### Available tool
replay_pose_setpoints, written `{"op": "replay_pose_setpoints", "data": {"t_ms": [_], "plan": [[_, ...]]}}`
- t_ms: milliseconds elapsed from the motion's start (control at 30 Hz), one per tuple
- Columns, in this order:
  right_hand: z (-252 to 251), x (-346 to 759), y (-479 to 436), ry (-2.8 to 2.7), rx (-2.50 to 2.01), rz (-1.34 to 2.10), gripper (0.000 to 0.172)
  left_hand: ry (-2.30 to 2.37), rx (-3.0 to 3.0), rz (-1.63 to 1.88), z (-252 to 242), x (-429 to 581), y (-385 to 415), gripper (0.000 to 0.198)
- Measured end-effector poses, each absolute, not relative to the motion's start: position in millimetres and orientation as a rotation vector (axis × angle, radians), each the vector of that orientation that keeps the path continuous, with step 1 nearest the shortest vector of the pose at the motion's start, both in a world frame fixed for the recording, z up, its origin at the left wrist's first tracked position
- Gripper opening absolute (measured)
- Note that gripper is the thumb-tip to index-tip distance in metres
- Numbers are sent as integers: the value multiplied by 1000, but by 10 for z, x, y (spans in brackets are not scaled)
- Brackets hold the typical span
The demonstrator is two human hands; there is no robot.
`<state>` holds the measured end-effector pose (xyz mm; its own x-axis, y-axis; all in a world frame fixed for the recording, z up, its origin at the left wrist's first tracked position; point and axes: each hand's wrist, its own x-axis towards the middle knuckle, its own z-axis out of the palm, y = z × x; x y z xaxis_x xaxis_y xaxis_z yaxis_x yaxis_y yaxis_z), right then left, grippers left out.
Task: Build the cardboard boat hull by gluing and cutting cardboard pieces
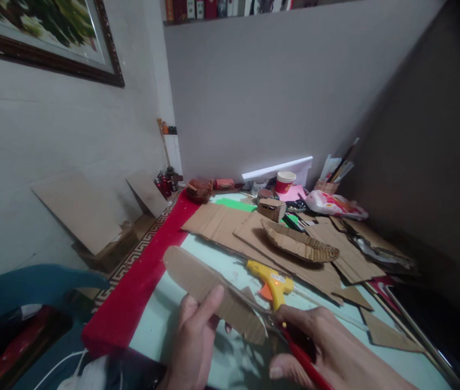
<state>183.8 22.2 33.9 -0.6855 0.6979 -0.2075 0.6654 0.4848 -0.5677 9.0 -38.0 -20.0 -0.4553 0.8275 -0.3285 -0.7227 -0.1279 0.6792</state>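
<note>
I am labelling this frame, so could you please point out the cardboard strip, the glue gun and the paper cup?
cardboard strip [197, 276]: head view, middle of its flat face
glue gun [264, 273]: head view, yellow barrel
paper cup [283, 187]: head view, red side wall

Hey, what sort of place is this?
Probably a home craft desk: cut cardboard sheets cover the table, a yellow glue gun lies by a cardboard boat model, and the left hand holds a cardboard strip while the right hand grips red-handled scissors.
</note>
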Motion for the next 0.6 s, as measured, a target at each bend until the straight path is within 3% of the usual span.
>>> {"op": "replay_pose_setpoints", "data": {"t_ms": [400,600], "plan": [[423,1768,171,-2600,-1133,924,27,1054,269,1801,-184,167,-415,31],[411,1765,184,-2581,-1118,888,31,1065,297,1812,-215,173,-411,31]]}}
